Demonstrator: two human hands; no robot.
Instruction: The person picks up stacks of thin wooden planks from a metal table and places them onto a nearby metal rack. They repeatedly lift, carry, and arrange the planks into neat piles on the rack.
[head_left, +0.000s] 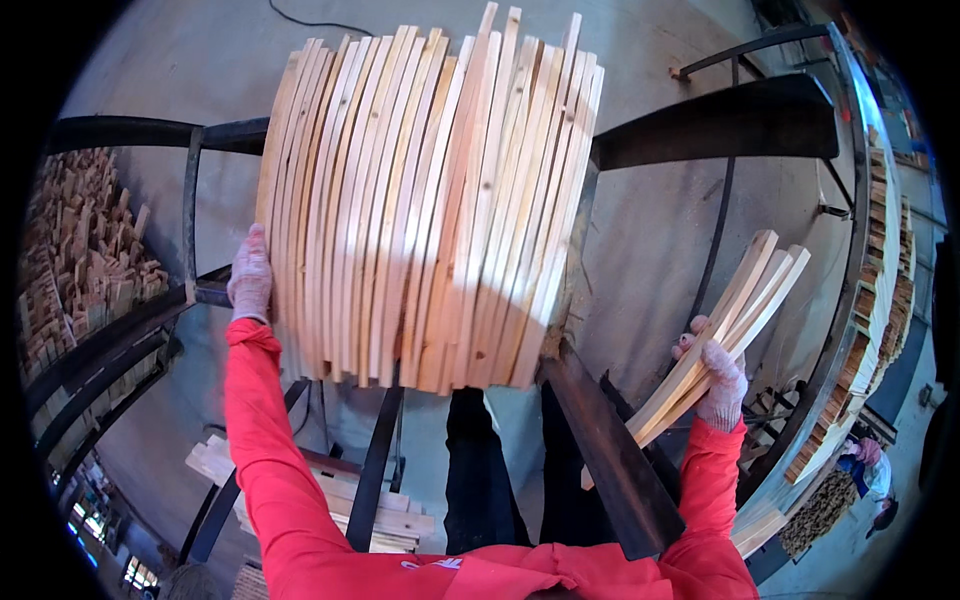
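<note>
Strips (420, 210) pale, knotted, ends uneven; side by side on dark frame (720, 120). Left hand (250, 278) against left edge, grip unclear. Right hand (722, 385) clasping several sticks (735, 290); bar (618, 465) beside lower ends. Woodpile (90, 240) far left.

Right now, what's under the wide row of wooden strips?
At the near edge of the wooden strips, a dark metal bar and floor show lower down; whatever lies directly beneath is covered.
</note>
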